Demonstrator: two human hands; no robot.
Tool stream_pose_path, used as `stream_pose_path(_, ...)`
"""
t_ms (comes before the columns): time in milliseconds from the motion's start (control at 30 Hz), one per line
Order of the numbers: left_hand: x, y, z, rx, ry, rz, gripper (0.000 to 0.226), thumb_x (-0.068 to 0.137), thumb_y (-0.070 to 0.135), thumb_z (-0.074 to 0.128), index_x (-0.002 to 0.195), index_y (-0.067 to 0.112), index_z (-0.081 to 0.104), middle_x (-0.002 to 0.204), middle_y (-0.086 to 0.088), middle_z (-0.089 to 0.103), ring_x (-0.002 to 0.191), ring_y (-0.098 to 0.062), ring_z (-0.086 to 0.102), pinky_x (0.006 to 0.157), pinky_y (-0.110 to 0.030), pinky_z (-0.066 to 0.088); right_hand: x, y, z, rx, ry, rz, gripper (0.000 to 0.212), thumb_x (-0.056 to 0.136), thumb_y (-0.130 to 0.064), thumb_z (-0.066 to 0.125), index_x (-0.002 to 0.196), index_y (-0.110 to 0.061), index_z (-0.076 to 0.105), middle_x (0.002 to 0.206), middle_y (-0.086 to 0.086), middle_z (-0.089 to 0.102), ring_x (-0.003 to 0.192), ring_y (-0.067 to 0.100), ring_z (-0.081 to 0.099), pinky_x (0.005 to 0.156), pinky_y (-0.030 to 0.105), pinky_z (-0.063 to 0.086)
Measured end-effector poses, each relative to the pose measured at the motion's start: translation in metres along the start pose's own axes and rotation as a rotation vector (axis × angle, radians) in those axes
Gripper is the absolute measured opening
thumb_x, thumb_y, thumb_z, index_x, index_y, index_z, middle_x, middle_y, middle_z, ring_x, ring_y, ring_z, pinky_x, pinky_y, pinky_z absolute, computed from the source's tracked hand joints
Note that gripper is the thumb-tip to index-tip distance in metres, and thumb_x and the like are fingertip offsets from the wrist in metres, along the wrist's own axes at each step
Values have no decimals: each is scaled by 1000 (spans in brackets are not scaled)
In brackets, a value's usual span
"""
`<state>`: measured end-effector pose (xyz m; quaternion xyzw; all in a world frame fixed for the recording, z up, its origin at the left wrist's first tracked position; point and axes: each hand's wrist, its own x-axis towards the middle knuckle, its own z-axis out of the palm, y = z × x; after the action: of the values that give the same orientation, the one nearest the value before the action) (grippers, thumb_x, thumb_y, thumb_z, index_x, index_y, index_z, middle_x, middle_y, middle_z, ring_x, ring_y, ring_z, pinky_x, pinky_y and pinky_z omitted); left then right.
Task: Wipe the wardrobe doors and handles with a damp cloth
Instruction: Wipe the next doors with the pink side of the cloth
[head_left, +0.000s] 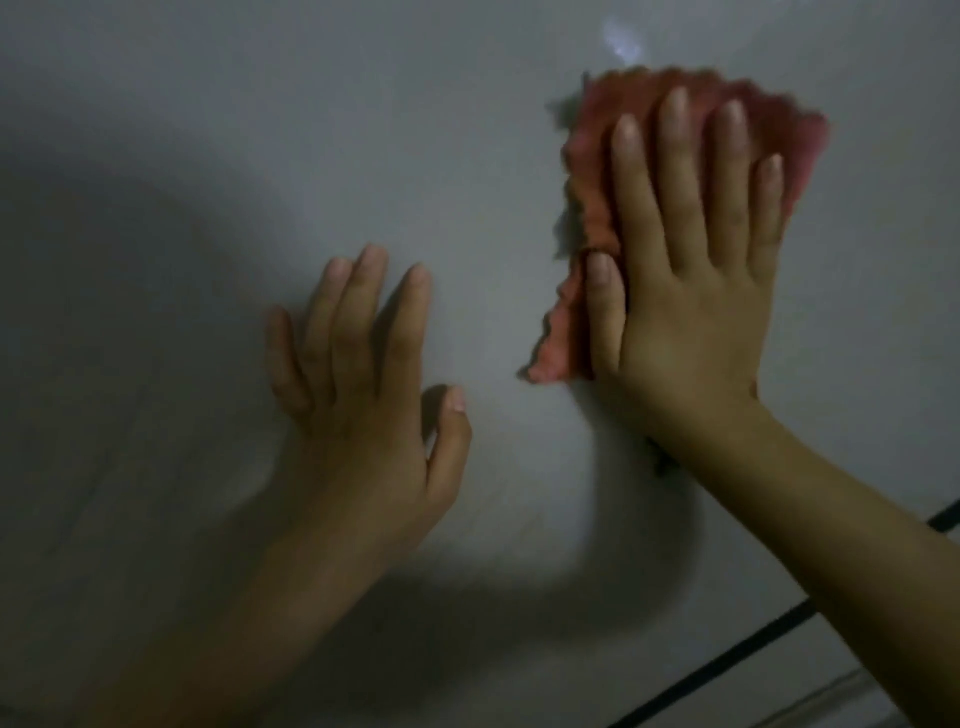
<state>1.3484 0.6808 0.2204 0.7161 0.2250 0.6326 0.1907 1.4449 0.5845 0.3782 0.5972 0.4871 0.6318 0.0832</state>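
A: Cloth first; where does it sit?

B: The fuzzy pink-red cloth (597, 171) lies flat against the pale grey, smooth wardrobe door (260, 130), pinned beneath the right hand (691, 306); it spreads out past the fingertips above and hangs out beside the thumb on the left, down to the heel of the palm.

A: And how is that hand set?

B: Fingers straight and slightly fanned, palm pressing the cloth to the door; nothing is curled round it.

A: The other one?

B: The left hand (363, 400) rests flat on the bare door, lower and to the left, fingers straight and the thumb spread wide; it is apart from the cloth, with a strip of door between them.

A: Anything else in view?

B: A thin black line (727, 660) runs slantwise across the lower right corner, passing behind the right forearm; I cannot tell what it is; the whole view is dim and a little blurred.
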Motion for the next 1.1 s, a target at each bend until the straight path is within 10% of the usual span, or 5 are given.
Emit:
stream_pose_path(200,3,-16,-9,-69,74,-42,63,88,33,41,145,9,30,152,-15,29,145,-29,16,116,-50,2,-55,-37,7,30,-224,-556,53,101,-36,29,150,-18,20,159,7,11,147,26,1,119,41,-1)
stream_pose_path(500,20,-66,-33,-79,198,-172,66,87,31,42,146,8,24,154,-14,24,146,-26,15,116,-50,4,114,-98,10,1,-27,-347,54,103,-37,26,151,-12,22,155,14,23,143,38,21,116,50,12)
stream_pose_path(700,36,-105,-50,-37,305,-312,62,91,31,38,147,7,21,155,-18,24,145,-28,15,117,-48,3,77,-138,20,97,-166,-767,53,101,-34,31,149,-13,28,156,9,23,144,30,19,118,43,9)
stream_pose_path(933,32,-162,-69,57,320,-344,63,97,35,34,149,5,16,156,-22,16,146,-34,10,117,-56,5,157,-178,22,76,-24,-554,53,104,-35,24,151,-10,23,156,13,21,144,35,17,118,48,10)
stream_pose_path(1100,17,-195,-65,71,322,-336,65,95,30,41,147,-1,18,154,-25,18,144,-36,14,117,-55,9,96,-204,35,103,-155,-908,57,97,-33,34,148,-9,29,155,12,26,143,33,20,119,45,4)
